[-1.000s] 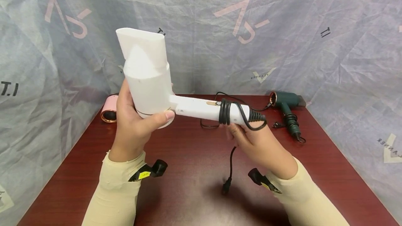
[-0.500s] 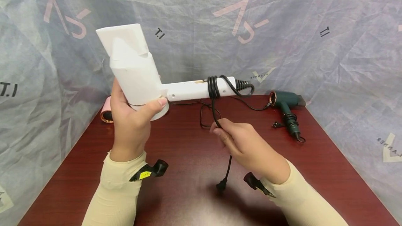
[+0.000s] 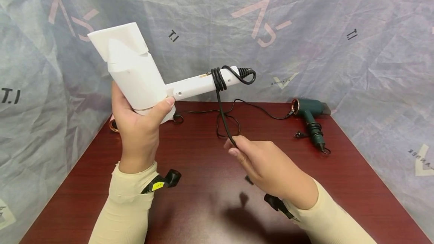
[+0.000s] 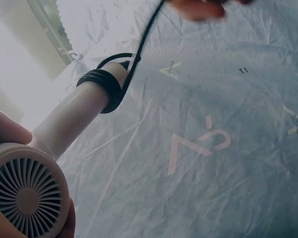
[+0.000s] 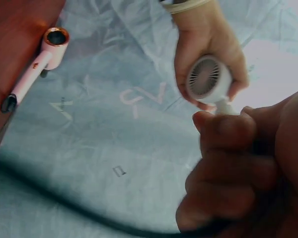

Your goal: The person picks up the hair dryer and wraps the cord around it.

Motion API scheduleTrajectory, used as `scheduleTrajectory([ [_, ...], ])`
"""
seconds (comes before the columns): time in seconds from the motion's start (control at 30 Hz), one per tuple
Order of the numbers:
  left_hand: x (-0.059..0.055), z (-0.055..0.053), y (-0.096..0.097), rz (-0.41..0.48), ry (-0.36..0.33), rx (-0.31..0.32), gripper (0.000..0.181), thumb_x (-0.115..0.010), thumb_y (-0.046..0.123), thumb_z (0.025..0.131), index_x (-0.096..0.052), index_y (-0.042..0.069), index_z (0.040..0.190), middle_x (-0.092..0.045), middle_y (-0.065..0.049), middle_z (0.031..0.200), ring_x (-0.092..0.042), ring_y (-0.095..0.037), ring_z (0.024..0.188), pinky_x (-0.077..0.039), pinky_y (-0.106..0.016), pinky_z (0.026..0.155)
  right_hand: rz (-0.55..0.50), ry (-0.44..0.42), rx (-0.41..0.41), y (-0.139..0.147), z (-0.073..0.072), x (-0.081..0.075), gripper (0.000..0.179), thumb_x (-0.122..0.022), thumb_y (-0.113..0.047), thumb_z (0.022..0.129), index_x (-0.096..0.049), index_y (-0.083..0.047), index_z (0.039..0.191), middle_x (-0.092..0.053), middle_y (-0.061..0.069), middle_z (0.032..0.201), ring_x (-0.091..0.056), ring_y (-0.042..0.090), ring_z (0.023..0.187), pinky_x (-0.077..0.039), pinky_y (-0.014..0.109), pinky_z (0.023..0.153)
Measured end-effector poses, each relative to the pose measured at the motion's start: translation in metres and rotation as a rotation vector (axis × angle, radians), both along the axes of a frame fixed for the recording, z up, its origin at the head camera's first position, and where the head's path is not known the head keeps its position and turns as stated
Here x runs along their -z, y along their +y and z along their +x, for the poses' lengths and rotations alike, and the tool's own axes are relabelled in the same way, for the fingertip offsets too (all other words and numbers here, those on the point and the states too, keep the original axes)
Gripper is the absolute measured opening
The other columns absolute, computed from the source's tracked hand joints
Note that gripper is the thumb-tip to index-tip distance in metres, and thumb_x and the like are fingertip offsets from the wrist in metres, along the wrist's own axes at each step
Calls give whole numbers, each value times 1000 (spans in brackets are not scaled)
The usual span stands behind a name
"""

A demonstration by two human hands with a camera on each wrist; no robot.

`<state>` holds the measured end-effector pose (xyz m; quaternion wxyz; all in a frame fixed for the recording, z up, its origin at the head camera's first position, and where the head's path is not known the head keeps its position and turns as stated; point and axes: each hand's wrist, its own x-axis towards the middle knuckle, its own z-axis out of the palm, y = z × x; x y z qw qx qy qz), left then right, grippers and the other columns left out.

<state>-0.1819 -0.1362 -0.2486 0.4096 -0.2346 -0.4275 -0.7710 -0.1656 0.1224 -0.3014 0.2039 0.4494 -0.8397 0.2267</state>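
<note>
My left hand (image 3: 139, 133) grips a white hair dryer (image 3: 135, 76) round its barrel, raised over the table with the flat nozzle tilted up to the left. The dryer's handle points right and slightly up. Several turns of black cord (image 3: 218, 79) are wound near the handle's end. From these turns a stretch of cord runs down to my right hand (image 3: 268, 165), which pinches it between thumb and fingers. In the left wrist view the dryer's round vented end (image 4: 27, 196) faces the camera. The cord's plug (image 3: 249, 180) is mostly hidden behind the right hand.
A dark green hair dryer (image 3: 310, 108) with wound cord lies at the back right of the red-brown table (image 3: 196, 195). A pink hair dryer (image 5: 54, 47) lies at the back left. A loose black cord (image 3: 261, 107) crosses the table's back; grey cloth (image 3: 210, 37) hangs behind.
My left hand has swung the white hair dryer so its handle rises and its nozzle leans left. The right hand has moved from the handle's end to below it, drawing out a length of cord.
</note>
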Motion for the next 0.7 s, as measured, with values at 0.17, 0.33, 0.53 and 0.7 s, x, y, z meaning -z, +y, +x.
scheduleTrajectory([
  [0.17, 2, -4, -1, -44, -6, -15, 73, -72, -22, 63, -57, 3, 129, -61, -13, 117, -56, -29, 104, -55, -35, 86, -44, 159, -11, 3, 10, -8, 24, -45, -32, 112, -59, -15, 100, -60, -14, 75, -42, -3, 59, -40, 15, 55],
  [0.33, 13, -10, -5, -154, -56, -84, 74, -77, -18, 64, -54, 5, 130, -63, -11, 114, -59, -29, 98, -55, -33, 83, -121, 297, -54, 4, 17, -18, 36, -42, -32, 112, -50, -12, 84, -31, -11, 63, -25, -1, 57, -25, 13, 51],
  [0.53, 13, -3, -2, -327, -48, -160, 77, -79, -13, 66, -53, 5, 136, -64, -10, 117, -60, -30, 99, -54, -34, 82, -184, 384, -103, 8, 19, -28, 35, -44, -27, 112, -56, -7, 85, -34, -10, 65, -27, 0, 57, -27, 14, 51],
  [0.7, 8, 6, 2, -489, -44, -217, 78, -79, -11, 66, -48, -7, 138, -63, -5, 119, -60, -26, 100, -52, -33, 86, -210, 406, -125, 14, 17, -33, 33, -47, -24, 111, -62, -4, 89, -42, -9, 69, -33, 0, 57, -32, 13, 52],
])
